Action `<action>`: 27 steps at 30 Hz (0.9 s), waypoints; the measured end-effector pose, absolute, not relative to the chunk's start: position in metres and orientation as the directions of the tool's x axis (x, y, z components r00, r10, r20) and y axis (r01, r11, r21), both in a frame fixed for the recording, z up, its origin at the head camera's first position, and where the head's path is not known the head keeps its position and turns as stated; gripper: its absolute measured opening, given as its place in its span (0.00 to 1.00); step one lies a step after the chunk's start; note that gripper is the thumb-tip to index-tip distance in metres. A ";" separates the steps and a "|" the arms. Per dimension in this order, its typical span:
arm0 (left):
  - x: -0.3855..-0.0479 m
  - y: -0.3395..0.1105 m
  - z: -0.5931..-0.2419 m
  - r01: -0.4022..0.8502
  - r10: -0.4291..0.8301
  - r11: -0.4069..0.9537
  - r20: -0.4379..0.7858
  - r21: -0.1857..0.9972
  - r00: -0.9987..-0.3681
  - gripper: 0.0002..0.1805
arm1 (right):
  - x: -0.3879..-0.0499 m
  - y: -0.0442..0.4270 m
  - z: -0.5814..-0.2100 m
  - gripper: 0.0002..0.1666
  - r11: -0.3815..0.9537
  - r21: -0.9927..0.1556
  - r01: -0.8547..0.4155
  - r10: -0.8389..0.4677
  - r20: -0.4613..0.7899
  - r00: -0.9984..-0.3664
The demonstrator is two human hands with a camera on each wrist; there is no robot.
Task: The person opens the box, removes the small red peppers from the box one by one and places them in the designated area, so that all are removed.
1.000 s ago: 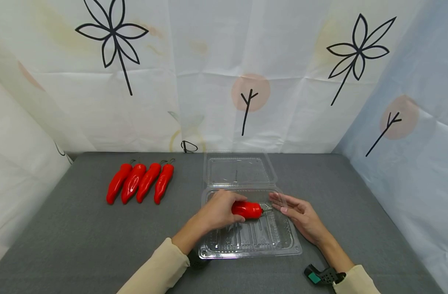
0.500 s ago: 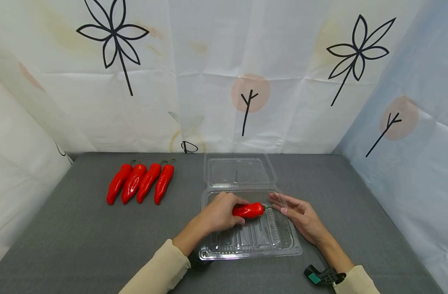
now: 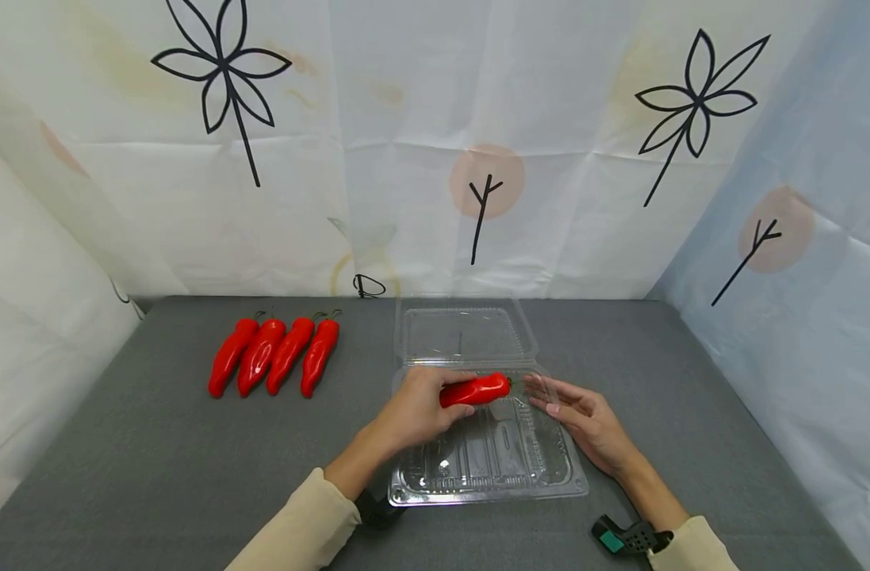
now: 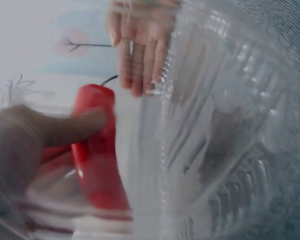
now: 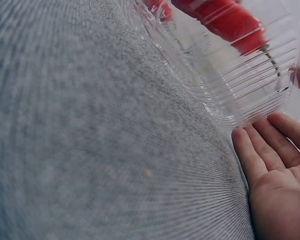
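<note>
My left hand [image 3: 415, 408] grips a red chili pepper [image 3: 486, 389] over the base of a clear plastic clamshell container [image 3: 499, 493]. The pepper's stem points right, toward my right hand [image 3: 593, 428]. In the left wrist view the thumb lies across the pepper [image 4: 97, 160]; the view is blurred. In the right wrist view the fingers of my right hand [image 5: 280, 187] are straight, their tips against the ribbed side wall of the container [image 5: 240, 107]. The container's lid [image 3: 466, 333] is folded back, away from me.
Several red chili peppers [image 3: 262, 357] lie in a row at the left of the grey table [image 3: 156, 476]. White patterned cloth [image 3: 406, 159] closes off the back and sides. A black device [image 3: 627, 535] is strapped to my right wrist.
My left hand has lifted the pepper up and slightly away from me, from the container's base. My right hand has stayed at the container's right side.
</note>
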State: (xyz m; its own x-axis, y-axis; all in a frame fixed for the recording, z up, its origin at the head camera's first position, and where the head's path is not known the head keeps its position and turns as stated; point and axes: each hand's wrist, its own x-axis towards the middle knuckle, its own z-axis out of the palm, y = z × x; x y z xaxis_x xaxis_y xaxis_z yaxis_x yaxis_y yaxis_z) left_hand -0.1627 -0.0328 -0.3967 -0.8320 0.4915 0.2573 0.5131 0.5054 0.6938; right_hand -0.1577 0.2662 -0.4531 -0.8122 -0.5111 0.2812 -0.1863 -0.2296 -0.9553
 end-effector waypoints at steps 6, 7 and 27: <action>-0.164 -0.034 -0.397 0.500 0.454 0.469 0.287 0.728 -0.844 0.25 | -0.158 0.267 -0.453 0.29 -0.257 -0.948 -0.189 -0.523 0.301 -0.797; -0.164 -0.034 -0.397 0.499 0.449 0.466 0.290 0.731 -0.845 0.25 | -0.158 0.267 -0.453 0.29 -0.256 -0.949 -0.185 -0.523 0.297 -0.798; -0.162 -0.051 -0.390 0.491 0.196 0.267 0.453 0.829 -0.870 0.25 | -0.157 0.266 -0.453 0.28 -0.233 -0.946 -0.225 -0.505 0.315 -0.804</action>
